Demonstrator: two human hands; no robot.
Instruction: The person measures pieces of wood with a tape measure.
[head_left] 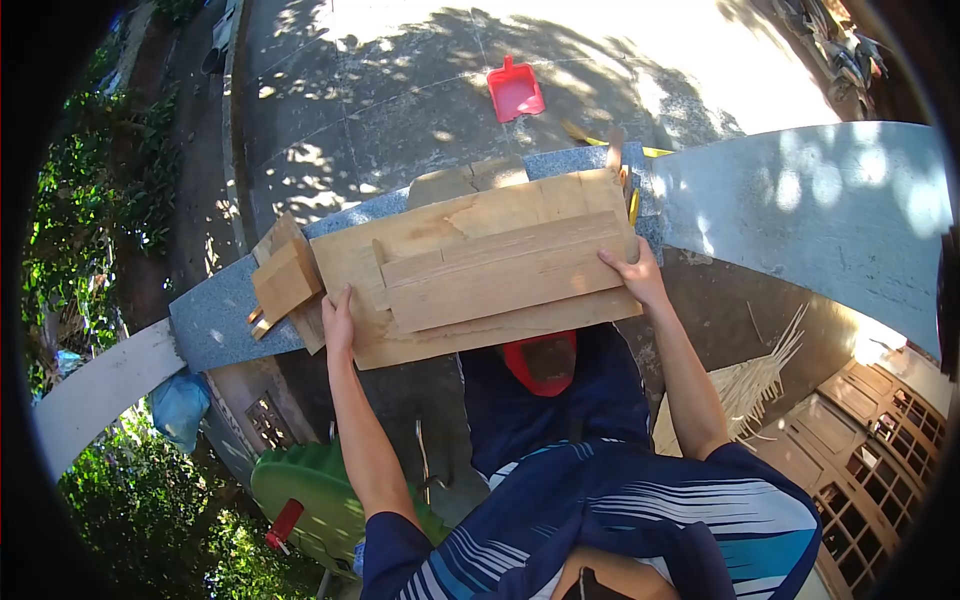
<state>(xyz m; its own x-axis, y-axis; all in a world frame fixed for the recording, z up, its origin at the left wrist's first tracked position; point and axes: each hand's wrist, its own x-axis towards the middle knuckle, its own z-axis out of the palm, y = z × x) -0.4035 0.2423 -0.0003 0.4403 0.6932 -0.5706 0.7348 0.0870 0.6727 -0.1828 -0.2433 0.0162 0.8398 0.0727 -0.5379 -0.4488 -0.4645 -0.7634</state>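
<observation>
A wide plywood board (470,218) lies tilted across the granite tabletop, its near edge toward my body. On it rests a smaller, thicker wooden plank (505,272), with a thin wood strip (381,274) at its left end. My left hand (339,322) grips the plywood board at its left edge, the thumb side over the top. At the right end, my right hand (637,275) holds the board's edge, its fingers reaching toward the plank's end. The fingers under the board are hidden.
Wooden blocks (286,280) sit at the left on the granite table (215,310). A pale curved tabletop (800,195) extends right. Beyond, a red dustpan (516,92) lies on the ground. A green chair (310,495), blue bag (180,408) and wooden doors (815,440) stand nearby.
</observation>
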